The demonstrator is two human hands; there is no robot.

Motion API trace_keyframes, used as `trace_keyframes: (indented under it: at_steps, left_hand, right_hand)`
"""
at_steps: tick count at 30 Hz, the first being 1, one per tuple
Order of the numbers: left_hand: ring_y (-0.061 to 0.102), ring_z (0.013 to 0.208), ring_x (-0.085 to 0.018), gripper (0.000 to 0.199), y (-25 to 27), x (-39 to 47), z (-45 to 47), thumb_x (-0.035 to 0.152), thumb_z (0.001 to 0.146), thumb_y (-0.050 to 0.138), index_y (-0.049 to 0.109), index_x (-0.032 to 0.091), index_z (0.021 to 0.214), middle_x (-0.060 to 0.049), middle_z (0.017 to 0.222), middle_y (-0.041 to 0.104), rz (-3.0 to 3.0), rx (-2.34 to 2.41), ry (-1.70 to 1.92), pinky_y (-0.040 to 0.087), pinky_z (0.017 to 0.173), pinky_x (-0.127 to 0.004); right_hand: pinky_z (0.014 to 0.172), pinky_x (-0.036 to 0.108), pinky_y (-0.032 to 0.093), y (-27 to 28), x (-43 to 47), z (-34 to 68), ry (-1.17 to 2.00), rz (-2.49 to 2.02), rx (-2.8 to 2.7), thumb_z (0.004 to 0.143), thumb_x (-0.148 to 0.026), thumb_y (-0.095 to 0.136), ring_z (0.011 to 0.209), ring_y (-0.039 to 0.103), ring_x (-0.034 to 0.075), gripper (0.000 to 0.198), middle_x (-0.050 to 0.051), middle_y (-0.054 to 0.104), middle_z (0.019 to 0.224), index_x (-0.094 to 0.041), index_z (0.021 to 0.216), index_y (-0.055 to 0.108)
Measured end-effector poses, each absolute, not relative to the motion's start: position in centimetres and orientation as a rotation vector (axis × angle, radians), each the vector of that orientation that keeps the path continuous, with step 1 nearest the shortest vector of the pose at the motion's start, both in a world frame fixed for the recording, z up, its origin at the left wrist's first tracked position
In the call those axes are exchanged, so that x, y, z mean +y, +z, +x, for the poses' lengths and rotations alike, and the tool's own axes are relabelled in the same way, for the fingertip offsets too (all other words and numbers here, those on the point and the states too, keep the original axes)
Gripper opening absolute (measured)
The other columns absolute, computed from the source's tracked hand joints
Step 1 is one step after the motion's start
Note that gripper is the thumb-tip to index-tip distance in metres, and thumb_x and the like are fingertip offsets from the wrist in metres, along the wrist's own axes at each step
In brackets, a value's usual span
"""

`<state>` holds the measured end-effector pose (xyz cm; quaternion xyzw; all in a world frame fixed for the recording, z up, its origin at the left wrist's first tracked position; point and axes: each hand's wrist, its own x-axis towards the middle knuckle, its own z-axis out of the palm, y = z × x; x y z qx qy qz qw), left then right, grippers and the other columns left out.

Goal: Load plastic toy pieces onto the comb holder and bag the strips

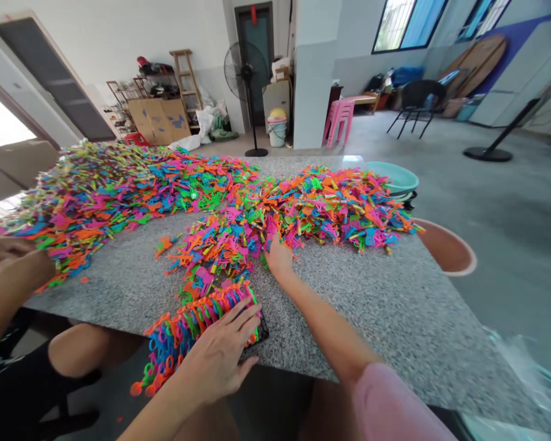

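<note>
My left hand (223, 349) lies with its fingers stretched out over the right part of a rack of small plastic toy pieces (183, 331). The pieces stand in close rows, orange, blue, green and pink, with ring-shaped ends. A black corner of the rack (263, 331) shows beside my fingers, at the table's front edge. Farther forward, my right hand (280, 256) reaches into the front of a loose pile of the same bright pieces (321, 208). Its fingers look closed together near a pink piece; the tips are partly hidden, so what they hold is unclear.
Another person's hands (27, 263) work at the left beside a larger heap of pieces (119, 184). The speckled stone table (358, 300) runs to the right. Past its far right edge are a turquoise basin (397, 174) and a brown basin (445, 248). A standing fan (247, 73) is behind.
</note>
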<state>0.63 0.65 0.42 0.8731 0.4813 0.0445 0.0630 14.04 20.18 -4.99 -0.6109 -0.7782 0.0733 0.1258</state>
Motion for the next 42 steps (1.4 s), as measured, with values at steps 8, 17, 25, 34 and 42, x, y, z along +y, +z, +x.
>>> trace_keyframes:
  at_steps: [8,17,25,34,42]
  left_hand:
    - [0.038,0.139,-0.031,0.046,0.4,0.9,0.7,0.02,0.078,0.064,0.054,0.015,0.123,-0.012,0.139,0.054,2.672,1.4,0.18,0.04,0.113,-0.047]
    - [0.039,0.138,-0.031,0.044,0.6,0.8,0.7,0.021,0.081,0.063,0.053,0.013,0.123,-0.014,0.14,0.053,2.721,1.384,0.138,0.043,0.11,-0.047]
    - [0.036,0.14,-0.031,0.048,1.0,1.0,1.0,0.02,0.081,0.066,0.052,0.011,0.126,-0.016,0.141,0.051,2.672,1.381,0.123,0.038,0.114,-0.047]
    - [0.033,0.142,-0.032,0.051,0.8,0.9,0.8,0.021,0.081,0.067,0.049,0.012,0.127,-0.017,0.141,0.049,2.647,1.383,0.168,0.039,0.113,-0.047]
    - [0.035,0.14,-0.032,0.055,0.4,0.9,0.9,0.02,0.08,0.066,0.043,0.012,0.129,-0.018,0.14,0.047,2.638,1.409,0.173,0.041,0.11,-0.048]
  right_hand:
    - [0.068,0.03,0.051,-4.5,11.3,22.0,-0.028,-1.657,-2.551,0.09,-0.007,0.041,0.092,0.064,0.024,0.031,0.018,0.061,0.115,-0.015,0.116,0.057]
    - [0.071,0.03,0.049,-3.7,11.2,23.7,0.033,-1.375,-2.903,0.093,-0.009,0.043,0.095,0.062,0.023,0.03,0.014,0.061,0.114,-0.016,0.118,0.057]
    - [0.079,0.029,0.047,-7.0,14.3,25.2,0.44,-1.099,-2.834,0.089,-0.006,0.047,0.09,0.062,0.018,0.018,0.01,0.066,0.097,-0.013,0.099,0.061]
    - [0.065,0.024,0.046,-10.7,5.5,18.4,1.055,-1.267,-2.222,0.076,-0.014,0.058,0.068,0.062,0.015,0.012,0.001,0.067,0.074,-0.017,0.084,0.066]
    - [0.068,0.03,0.048,-7.1,5.7,17.3,0.762,-1.389,-2.601,0.076,-0.017,0.059,0.078,0.067,0.024,0.035,0.011,0.071,0.09,-0.013,0.111,0.06]
